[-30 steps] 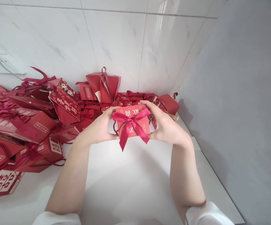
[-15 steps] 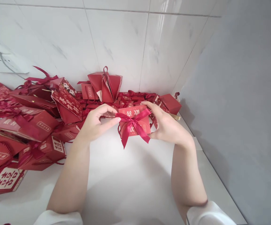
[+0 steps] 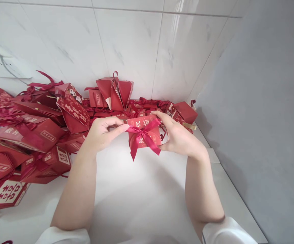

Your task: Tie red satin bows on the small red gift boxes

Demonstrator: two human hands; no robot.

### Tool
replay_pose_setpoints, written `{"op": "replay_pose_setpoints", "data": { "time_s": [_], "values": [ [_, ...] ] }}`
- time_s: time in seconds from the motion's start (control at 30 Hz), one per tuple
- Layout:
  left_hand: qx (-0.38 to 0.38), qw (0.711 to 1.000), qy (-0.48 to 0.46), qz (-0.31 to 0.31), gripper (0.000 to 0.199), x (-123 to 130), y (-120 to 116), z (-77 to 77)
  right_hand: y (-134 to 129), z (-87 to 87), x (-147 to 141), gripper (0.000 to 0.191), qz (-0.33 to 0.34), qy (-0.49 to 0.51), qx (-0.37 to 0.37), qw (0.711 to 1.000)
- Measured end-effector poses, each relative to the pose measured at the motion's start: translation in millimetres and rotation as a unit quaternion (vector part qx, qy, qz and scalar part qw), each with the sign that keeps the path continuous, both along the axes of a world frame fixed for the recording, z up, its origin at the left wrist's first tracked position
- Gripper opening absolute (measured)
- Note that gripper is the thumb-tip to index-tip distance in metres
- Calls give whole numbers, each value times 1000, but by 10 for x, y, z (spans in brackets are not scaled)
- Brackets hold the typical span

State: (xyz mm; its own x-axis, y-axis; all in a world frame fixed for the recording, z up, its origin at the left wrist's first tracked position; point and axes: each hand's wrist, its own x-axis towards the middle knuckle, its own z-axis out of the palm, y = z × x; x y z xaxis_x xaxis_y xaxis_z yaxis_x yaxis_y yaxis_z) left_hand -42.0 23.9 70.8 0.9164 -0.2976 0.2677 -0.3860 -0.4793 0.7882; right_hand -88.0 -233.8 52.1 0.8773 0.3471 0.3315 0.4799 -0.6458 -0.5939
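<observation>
A small red gift box (image 3: 150, 139) with pale lettering is held up in front of me, over the white table. Across its face runs a dark red ribbon (image 3: 141, 131) tied in a bow, its two tails hanging at the box's lower edge. My left hand (image 3: 103, 133) pinches the bow's left loop between thumb and fingers. Round the right side of the box curves my right hand (image 3: 178, 135), fingers at the top edge and thumb at the lower right corner. A dark cord shows beside the box near my right palm.
Many red boxes with ribbons are piled at the left (image 3: 38, 135). A row of red boxes (image 3: 138, 110) lines the tiled wall (image 3: 131, 44), with an angular box (image 3: 115, 93) on top. A grey panel (image 3: 258, 112) stands right of the white table (image 3: 141, 196).
The box has shifted slightly left. My left hand has also moved a little left, still on the ribbon loop, and my right hand keeps its grip on the box.
</observation>
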Motion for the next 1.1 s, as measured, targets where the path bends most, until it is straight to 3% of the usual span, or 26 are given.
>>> {"op": "replay_pose_setpoints", "data": {
  "time_s": [0.2,0.3,0.4,0.53,0.67,0.77,0.9,1.1],
  "values": [
    [2,1000,17,-20,38,21,-19,-62,30,3,-5,90,32,-2,-6,999],
    [1,999,-32,-13,27,43,-13,-90,41,-18,11,89,40,-14,-6,999],
    [9,990,-121,-76,14,60,13,-100,49,-52,31,94,48,-29,-1,998],
    [34,980,-97,-173,11,69,27,-118,63,-72,39,96,64,-34,5,997],
    [49,982,-94,-157,5,64,-22,-144,80,-70,42,95,68,-43,-2,997],
    [50,987,-120,-99,7,73,-71,-177,89,-75,63,92,60,-67,-11,996],
    [-35,992,-115,-49,38,122,-103,-249,90,-73,94,92,56,-89,5,994],
    [-108,985,-68,-119,72,144,-136,-309,119,-35,87,91,56,-129,36,989]
  ]
}}
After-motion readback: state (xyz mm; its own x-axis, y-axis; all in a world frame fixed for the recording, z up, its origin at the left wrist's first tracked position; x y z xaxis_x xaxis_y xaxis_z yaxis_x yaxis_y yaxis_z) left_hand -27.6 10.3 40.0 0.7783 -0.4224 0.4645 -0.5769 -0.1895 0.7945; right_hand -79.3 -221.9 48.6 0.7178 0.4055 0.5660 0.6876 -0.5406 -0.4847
